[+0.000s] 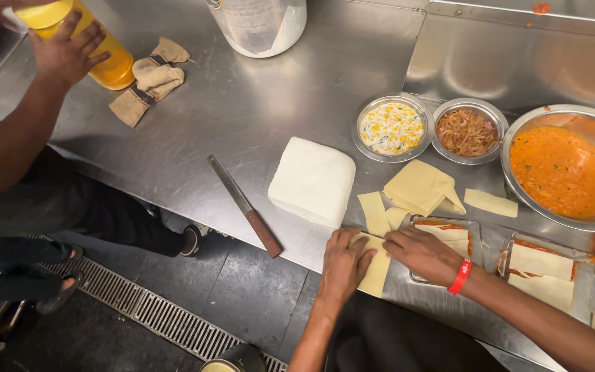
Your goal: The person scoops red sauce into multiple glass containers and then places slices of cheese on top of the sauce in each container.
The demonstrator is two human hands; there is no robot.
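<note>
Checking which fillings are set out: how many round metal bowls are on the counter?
3. The corn bowl sits behind the white stack, the fried-onion bowl just right of it, and the large orange-sauce bowl at far right, cut by the frame edge. More may lie out of view.

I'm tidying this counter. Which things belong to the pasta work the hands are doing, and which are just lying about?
In use: left hand and right hand on a pasta sheet; foil tray; sauce bowl; pasta sheet stack.

Lying about: knife; cloth.

Bright overhead light, steel-top glare
</note>
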